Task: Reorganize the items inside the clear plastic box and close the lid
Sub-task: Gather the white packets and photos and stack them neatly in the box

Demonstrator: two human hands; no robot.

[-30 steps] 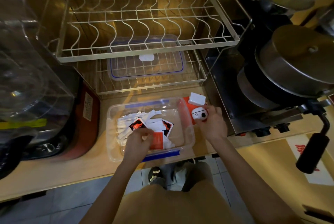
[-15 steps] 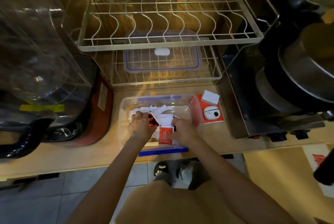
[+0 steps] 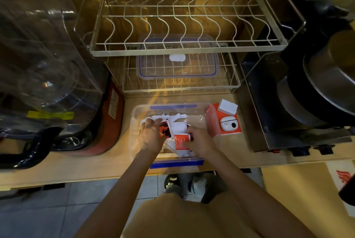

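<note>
Inside clear plastic box (image 3: 134, 122), left hand (image 3: 151, 137) fingers curled over packets (image 3: 177, 126), right hand (image 3: 199, 140) pinching orange packet (image 3: 181, 141)

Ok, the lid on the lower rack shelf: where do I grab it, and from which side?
Take the lid by its near long edge, coming in low from the front. It lies flat on the lower shelf, the upper rack blocks a top-down reach, and that edge faces you.

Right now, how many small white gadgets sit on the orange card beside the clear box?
2. A white charger block sits at the card's far end, and a rounded white earbud case lies nearer the person. The orange card is right of the clear box.
</note>
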